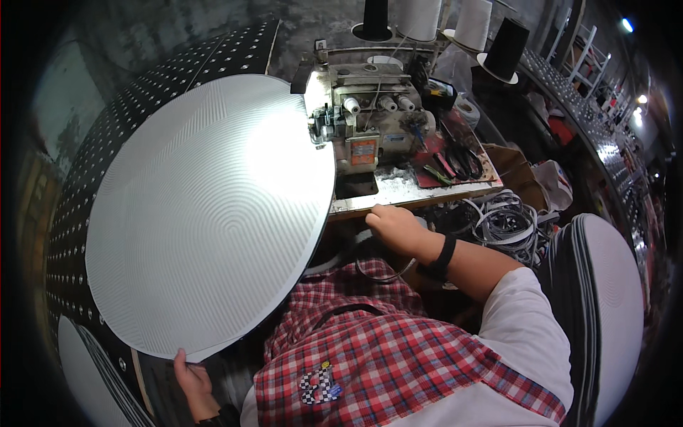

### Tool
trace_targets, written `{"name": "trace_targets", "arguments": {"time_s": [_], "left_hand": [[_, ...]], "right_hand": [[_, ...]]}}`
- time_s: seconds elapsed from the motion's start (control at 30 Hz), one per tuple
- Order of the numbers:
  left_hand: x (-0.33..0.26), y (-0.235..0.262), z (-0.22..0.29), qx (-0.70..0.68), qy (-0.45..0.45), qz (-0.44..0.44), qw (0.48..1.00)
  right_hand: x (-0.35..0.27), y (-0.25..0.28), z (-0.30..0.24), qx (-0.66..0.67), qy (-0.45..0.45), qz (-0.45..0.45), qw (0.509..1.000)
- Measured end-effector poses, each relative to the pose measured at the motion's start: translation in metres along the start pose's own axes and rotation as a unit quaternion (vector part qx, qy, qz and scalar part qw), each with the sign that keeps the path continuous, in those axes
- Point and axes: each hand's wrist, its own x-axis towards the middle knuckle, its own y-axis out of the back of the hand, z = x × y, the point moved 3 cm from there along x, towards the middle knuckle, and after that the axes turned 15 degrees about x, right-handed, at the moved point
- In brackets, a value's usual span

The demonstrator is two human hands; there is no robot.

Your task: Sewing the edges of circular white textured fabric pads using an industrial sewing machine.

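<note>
A large round off-white mat [213,213] with a ribbed, concentric pattern lies on the dark studded table. Its right edge is at the needle area of the overlock sewing machine [377,117], where a lamp brightly lights it. My left hand [196,383] grips the mat's near edge, thumb on top, fingers partly hidden beneath. My right hand [398,229] is closed at the front edge of the machine's table, around a pale grey binding strip [338,262]. The strip hangs in a loop above my lap, beside the mat's right edge.
Thread cones [420,20], black and white, stand behind the machine. Scissors [464,162] lie on its right side. A tangle of binding strips [509,224] sits to the right. Stacked round mats [605,306] stand at far right, others [89,370] at lower left.
</note>
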Motion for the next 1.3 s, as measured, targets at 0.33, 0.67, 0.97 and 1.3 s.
{"name": "trace_targets", "arguments": {"time_s": [0.33,0.67,0.97,1.3], "left_hand": [[0.009,-0.007,0.003,-0.058,-0.028,-0.012,0.998],[-0.003,-0.012,0.007,-0.074,-0.05,0.013,0.996],[-0.008,-0.02,0.01,-0.108,-0.063,0.068,0.99],[-0.008,-0.014,0.009,-0.104,-0.026,0.004,0.994]], "right_hand": [[0.058,-0.026,-0.027,-0.074,0.208,0.174,0.96],[0.054,-0.045,-0.027,0.005,0.225,0.068,0.972],[0.001,-0.046,-0.052,0.126,0.204,0.041,0.97],[-0.035,-0.055,-0.059,0.216,0.033,-0.045,0.975]]}}
